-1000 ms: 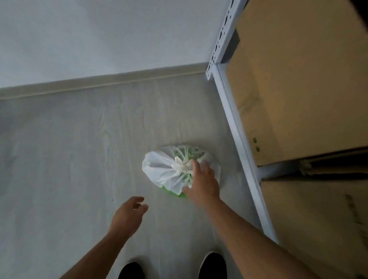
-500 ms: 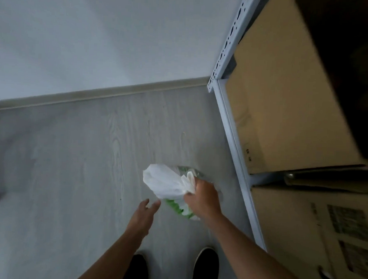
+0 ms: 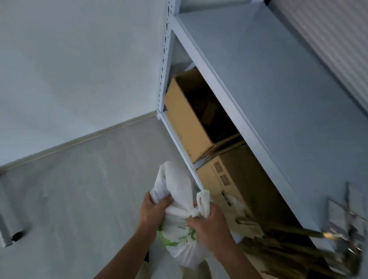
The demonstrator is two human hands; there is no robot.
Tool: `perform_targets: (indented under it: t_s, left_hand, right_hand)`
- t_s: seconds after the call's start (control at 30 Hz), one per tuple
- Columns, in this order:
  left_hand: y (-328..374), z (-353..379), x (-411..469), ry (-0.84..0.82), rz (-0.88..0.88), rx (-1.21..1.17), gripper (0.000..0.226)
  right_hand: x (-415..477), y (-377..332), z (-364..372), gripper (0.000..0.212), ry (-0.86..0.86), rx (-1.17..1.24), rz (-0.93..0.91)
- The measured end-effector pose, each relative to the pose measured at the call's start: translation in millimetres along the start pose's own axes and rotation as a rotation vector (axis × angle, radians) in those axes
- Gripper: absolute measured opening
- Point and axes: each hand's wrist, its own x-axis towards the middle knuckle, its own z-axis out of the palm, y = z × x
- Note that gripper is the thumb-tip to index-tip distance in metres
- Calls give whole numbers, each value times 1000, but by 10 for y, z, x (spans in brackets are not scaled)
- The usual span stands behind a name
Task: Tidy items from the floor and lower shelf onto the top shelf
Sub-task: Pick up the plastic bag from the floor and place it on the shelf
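Observation:
A white plastic bag (image 3: 179,243) with green print, knotted at the top, hangs in the air in front of me, lifted off the floor. My left hand (image 3: 153,209) grips the bag's upper folds on its left side. My right hand (image 3: 210,225) is closed around the knot and handles on the right. The grey top shelf (image 3: 272,80) of the metal rack stretches up and to the right, mostly bare. The bag is below the shelf's front edge and left of it.
On the lower shelf sit an open cardboard box (image 3: 188,120) and a closed printed box (image 3: 230,173). Blurred papers and metal clips (image 3: 343,226) lie at the top shelf's near end. A grey cylinder (image 3: 2,213) lies on the floor at left. The white wall (image 3: 77,61) is behind.
The bag has come up off the floor. My left hand, open before, has taken hold of it beside my right. My view has risen, and the top shelf now shows.

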Motion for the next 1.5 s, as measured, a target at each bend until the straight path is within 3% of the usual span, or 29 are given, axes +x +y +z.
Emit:
perform_targets:
  t_s: [0.17, 0.23, 0.33, 0.43, 0.53, 0.6, 0.73, 0.87, 0.97, 1.07, 1.2, 1.5]
  left_hand:
    - [441, 421, -938, -195, 149, 71, 31]
    - [562, 661, -1272, -321, 171, 99, 40]
    - [669, 1113, -1686, -506, 184, 158, 59]
    - [691, 1662, -2017, -702, 158, 215, 84]
    - [600, 2211, -2335, -873, 107, 275, 65]
    - [466, 2567, -2503, -918, 74, 300, 53]
    - [79, 3179, -2806, -926, -22, 358, 53]
    - [-310, 3657, -3003, -951, -194, 377, 67]
    - [-522, 3998, -3126, -985, -277, 358, 53]
    - [-679, 4414, -3113, -949, -179, 364, 58]
    - [-732, 4964, -2960, -833, -45, 379, 67]
    - [-563, 6038, -2518, -837, 139, 437, 59]
  right_hand:
    - [-940, -45, -818, 21, 216, 200, -13]
    - [-1261, -9, -1136, 30, 281, 330, -38]
    - [-1660, 76, -1622, 24, 388, 531, -106]
    - [-1939, 243, -2121, 31, 509, 699, -169]
    - [-2096, 467, -2655, 16, 611, 822, -232]
    - [-2131, 654, -3040, 21, 681, 911, -228]
    - [-2064, 1071, -3755, 21, 757, 1053, -223]
    - [-1881, 1338, -4412, 18, 776, 1175, -178]
    - [-1692, 1509, -4833, 16, 768, 1217, -128]
    - [-1469, 1657, -5216, 13, 774, 1205, -78]
    - [-1156, 1870, -5650, 32, 746, 1059, -30]
    - [-604, 1890, -6324, 41, 712, 802, -92]
